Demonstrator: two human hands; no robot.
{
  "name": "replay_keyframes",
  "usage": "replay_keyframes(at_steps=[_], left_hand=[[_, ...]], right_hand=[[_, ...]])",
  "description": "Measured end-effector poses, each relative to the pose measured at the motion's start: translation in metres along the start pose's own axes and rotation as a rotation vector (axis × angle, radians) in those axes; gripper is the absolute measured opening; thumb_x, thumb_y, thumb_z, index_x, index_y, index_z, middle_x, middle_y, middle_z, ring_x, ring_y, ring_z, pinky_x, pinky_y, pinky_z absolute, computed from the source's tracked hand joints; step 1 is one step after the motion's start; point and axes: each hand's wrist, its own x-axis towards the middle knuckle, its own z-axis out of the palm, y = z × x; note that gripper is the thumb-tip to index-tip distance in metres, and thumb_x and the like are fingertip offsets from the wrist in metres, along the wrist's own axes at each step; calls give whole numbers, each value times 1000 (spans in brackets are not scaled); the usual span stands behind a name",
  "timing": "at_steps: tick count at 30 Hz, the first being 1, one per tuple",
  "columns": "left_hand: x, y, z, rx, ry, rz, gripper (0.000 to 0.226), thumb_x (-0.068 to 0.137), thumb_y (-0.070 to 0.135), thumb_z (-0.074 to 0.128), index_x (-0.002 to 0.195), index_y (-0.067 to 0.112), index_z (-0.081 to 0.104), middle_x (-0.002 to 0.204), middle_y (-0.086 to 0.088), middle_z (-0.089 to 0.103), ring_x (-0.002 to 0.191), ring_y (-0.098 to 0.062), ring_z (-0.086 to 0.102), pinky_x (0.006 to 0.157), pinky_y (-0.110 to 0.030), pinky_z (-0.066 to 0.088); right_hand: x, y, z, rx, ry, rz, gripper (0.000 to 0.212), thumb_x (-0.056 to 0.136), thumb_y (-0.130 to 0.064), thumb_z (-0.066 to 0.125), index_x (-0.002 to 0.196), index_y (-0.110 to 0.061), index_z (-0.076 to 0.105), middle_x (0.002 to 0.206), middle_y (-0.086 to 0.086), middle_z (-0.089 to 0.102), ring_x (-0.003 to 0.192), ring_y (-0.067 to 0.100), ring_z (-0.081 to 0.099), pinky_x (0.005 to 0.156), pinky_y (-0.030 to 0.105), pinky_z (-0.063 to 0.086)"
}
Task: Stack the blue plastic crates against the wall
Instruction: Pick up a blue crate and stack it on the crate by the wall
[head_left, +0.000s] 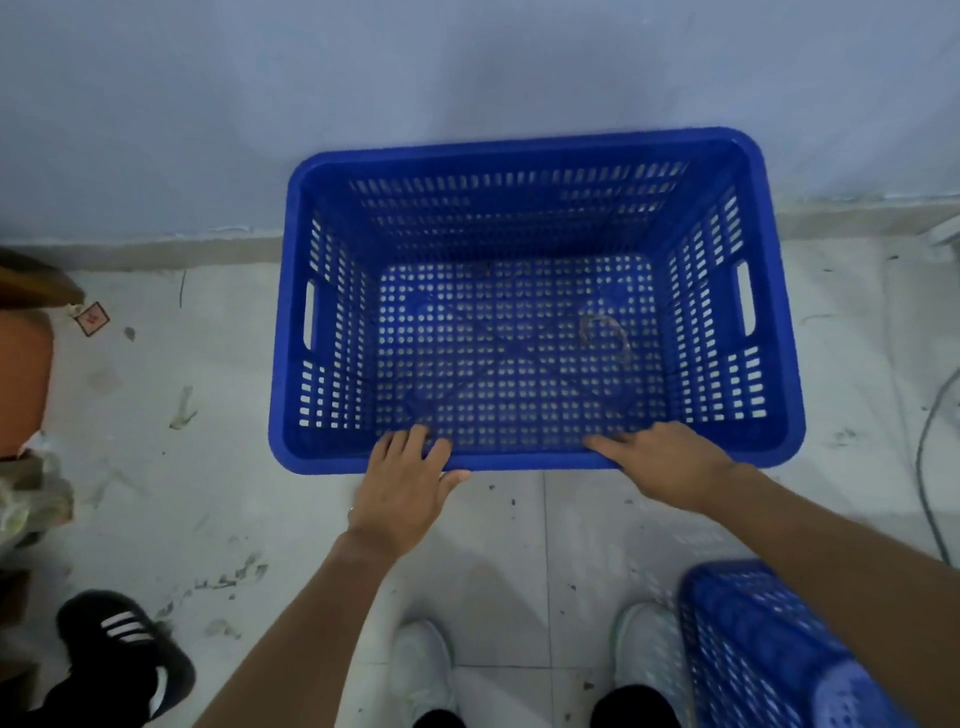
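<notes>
Against the wall (363, 78), both hands (530, 467) rest on the crate's (519, 145) near rim.

A pale tiled floor (498, 561), stained and flecked with dark specks, meets a bluish wall at a low skirting. Directly on it stands an open blue crate (535, 462), its far rim against the wall. A second crate (753, 639) sits at lower right (only partly in frame), just beside a pair of white shoes (423, 670) planted on the tiles. At lower left rests a black shoe (122, 631) with white stripes. A small red-printed scrap (92, 318) lies near the left edge, beside brown objects too cropped to identify. A cable (930, 467) trails across the floor along the right side.
</notes>
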Motion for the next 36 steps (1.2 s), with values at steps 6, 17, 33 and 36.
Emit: replay_keyframes(at_steps=[6, 17, 33, 36], left_hand=[[-4, -6, -8, 49, 8, 35, 61, 95, 61, 11, 120, 27, 55, 114, 1, 61, 107, -21, 60, 104, -41, 45], [-5, -12, -36, 2, -190, 22, 63, 99, 57, 22, 156, 33, 13, 161, -3, 27, 146, -23, 29, 117, -41, 29], [-161, 4, -246, -398, -114, 82, 58, 104, 28, 39, 157, 27, 16, 161, -4, 29, 143, -23, 34, 114, -37, 30], [-187, 46, -271, -440, -169, 95, 68, 101, 41, 46, 158, 22, 13, 161, -4, 27, 140, -27, 40, 110, -42, 37]], right_hand=[[-1, -5, 10, 30, 55, 37, 51, 95, -13, 47, 144, -23, 33, 134, -1, 56, 100, 25, 64, 68, 35, 43], [-9, -41, 9, 253, 55, 371, 33, 92, -16, 48, 125, -11, 45, 114, 11, 63, 101, 28, 60, 84, 37, 45], [-287, -113, -88, 1065, 382, 893, 44, 95, -18, 54, 139, -20, 47, 126, 5, 66, 111, 31, 61, 89, 39, 46], [-351, -124, -94, 1041, 422, 974, 41, 93, -18, 56, 135, -18, 52, 122, 7, 69, 113, 31, 62, 94, 40, 46]])
